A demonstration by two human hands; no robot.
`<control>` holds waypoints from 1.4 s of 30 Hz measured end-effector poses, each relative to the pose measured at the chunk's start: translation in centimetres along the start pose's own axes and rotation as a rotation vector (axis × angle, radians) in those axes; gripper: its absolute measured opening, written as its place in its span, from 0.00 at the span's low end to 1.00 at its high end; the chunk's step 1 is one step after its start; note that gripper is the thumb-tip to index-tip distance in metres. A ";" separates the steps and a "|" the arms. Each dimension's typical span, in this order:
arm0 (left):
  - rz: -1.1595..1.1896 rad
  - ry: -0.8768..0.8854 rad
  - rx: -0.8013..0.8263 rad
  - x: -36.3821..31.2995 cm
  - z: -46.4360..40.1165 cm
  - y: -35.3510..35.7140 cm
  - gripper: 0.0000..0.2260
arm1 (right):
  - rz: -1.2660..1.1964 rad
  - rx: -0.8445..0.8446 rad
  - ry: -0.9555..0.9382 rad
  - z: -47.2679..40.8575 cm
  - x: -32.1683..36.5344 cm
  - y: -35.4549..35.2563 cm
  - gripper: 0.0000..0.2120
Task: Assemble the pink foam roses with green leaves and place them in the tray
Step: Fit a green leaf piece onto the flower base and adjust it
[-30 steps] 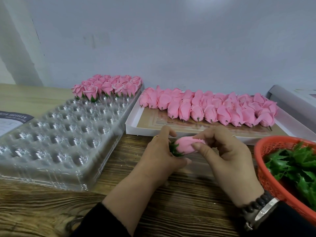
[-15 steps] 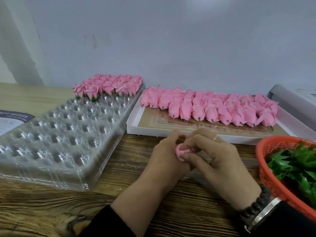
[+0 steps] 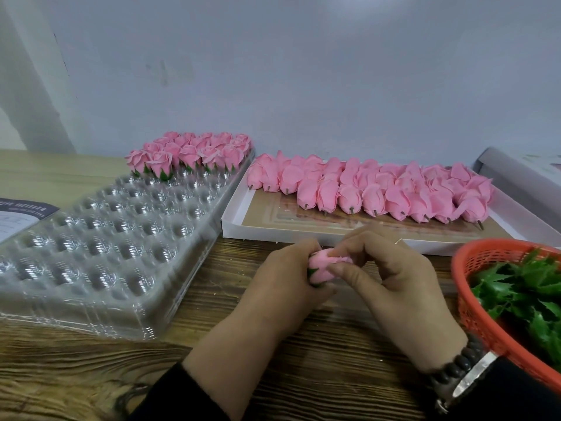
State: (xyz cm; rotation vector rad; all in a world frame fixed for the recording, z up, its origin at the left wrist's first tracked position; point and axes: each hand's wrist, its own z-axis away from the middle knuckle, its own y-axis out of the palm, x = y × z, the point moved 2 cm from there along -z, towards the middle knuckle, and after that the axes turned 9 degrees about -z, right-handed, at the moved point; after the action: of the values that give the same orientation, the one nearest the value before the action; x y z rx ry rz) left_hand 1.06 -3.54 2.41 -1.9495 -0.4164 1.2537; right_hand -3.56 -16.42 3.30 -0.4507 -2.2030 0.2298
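Observation:
A pink foam rose with a green leaf at its base sits between both hands above the wooden table. My left hand grips its leaf end from the left. My right hand pinches its petals between thumb and fingers from the right. The clear plastic tray with many round cups lies to the left; several finished roses with green leaves fill its far rows. A white flat box behind the hands holds several leafless pink buds. The orange basket at right holds green leaves.
A printed paper lies at the far left edge. A white box stands at the far right against the pale wall. Bare wooden tabletop shows in front of the tray.
The hands have closed in on the rose and turned it: it lay sideways with the leaf clearly showing, was nearly hidden, and now shows more of its pink side.

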 end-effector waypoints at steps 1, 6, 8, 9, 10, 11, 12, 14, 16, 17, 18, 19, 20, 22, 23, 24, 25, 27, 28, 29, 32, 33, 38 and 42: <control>0.026 0.010 0.009 -0.1 0.0 0.1 0.10 | -0.006 0.016 0.000 -0.1 0.1 0.0 0.04; 0.177 0.059 0.035 -0.7 0.1 0.3 0.06 | 0.052 0.132 -0.062 -0.4 0.8 0.1 0.02; 0.206 0.083 0.051 -0.9 0.1 0.3 0.10 | 0.083 0.186 -0.081 -0.4 1.1 0.2 0.02; 0.224 0.087 0.054 -0.9 0.1 0.4 0.12 | 0.100 0.196 -0.092 -0.5 1.1 0.2 0.02; 0.247 0.089 0.054 -0.9 0.1 0.3 0.13 | 0.112 0.198 -0.101 -0.5 1.2 0.2 0.02; 0.276 0.086 0.055 -1.0 0.1 0.3 0.14 | 0.119 0.197 -0.104 -0.5 1.2 0.3 0.02; 0.307 0.084 0.059 -0.9 0.2 0.3 0.15 | 0.119 0.195 -0.101 -0.5 1.2 0.3 0.02; 0.339 0.073 0.085 -0.9 0.3 0.1 0.15 | 0.103 0.194 -0.091 -0.3 1.1 0.3 0.03; 0.324 0.053 0.111 -0.9 0.2 0.1 0.16 | 0.086 0.184 -0.093 -0.2 1.1 0.3 0.05; 0.316 0.049 0.120 -1.0 0.2 0.1 0.16 | 0.083 0.162 -0.105 -0.1 1.2 0.3 0.07; 0.312 0.046 0.125 -1.1 0.1 0.2 0.16 | 0.085 0.124 -0.123 0.0 1.3 0.3 0.10; 0.318 0.041 0.124 -1.2 0.1 0.4 0.16 | 0.083 0.074 -0.133 0.1 1.3 0.3 0.13; 0.332 0.033 0.120 -1.3 0.2 0.5 0.15 | 0.070 0.020 -0.123 0.1 1.3 0.3 0.14; 0.361 0.040 0.101 -1.6 0.3 0.6 0.12 | -0.009 -0.073 -0.052 0.1 1.3 0.3 0.15; 0.367 0.055 0.082 -1.6 0.3 0.8 0.11 | -0.058 -0.099 -0.011 0.0 1.2 0.4 0.15; 0.365 0.069 0.058 -1.5 0.3 0.8 0.10 | -0.096 -0.111 0.018 -0.1 1.2 0.5 0.15; 0.368 0.082 0.036 -1.5 0.3 0.9 0.08 | -0.120 -0.112 0.038 -0.2 1.2 0.8 0.15; 0.352 0.122 0.030 -1.8 0.3 1.1 0.02 | -0.143 -0.091 0.076 -0.4 1.3 1.5 0.15; 0.332 0.144 0.021 -2.0 0.3 1.3 0.04 | -0.135 -0.073 0.091 -0.4 1.3 1.9 0.15; 0.322 0.167 0.016 -2.2 0.3 1.4 0.06 | -0.116 -0.051 0.099 -0.3 1.3 2.2 0.14; 0.382 0.176 0.017 -2.3 0.4 1.6 0.06 | -0.090 0.017 0.166 -0.3 1.0 2.3 0.08; 0.405 0.166 0.024 -2.2 0.5 1.6 0.07 | -0.109 0.037 0.199 -0.3 0.9 2.2 0.06; 0.506 0.168 -0.024 -2.0 0.6 1.2 0.06 | -0.202 0.190 0.314 -0.4 0.1 1.8 0.15; 0.441 0.183 -0.054 -1.8 0.6 1.0 0.08 | -0.168 0.282 0.376 -0.6 -0.6 1.5 0.28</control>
State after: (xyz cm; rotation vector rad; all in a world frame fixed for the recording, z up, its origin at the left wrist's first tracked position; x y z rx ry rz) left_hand -0.46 -5.08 2.63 -2.2583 0.0816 1.3211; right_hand -2.37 -15.30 2.78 -0.1362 -1.7943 0.3300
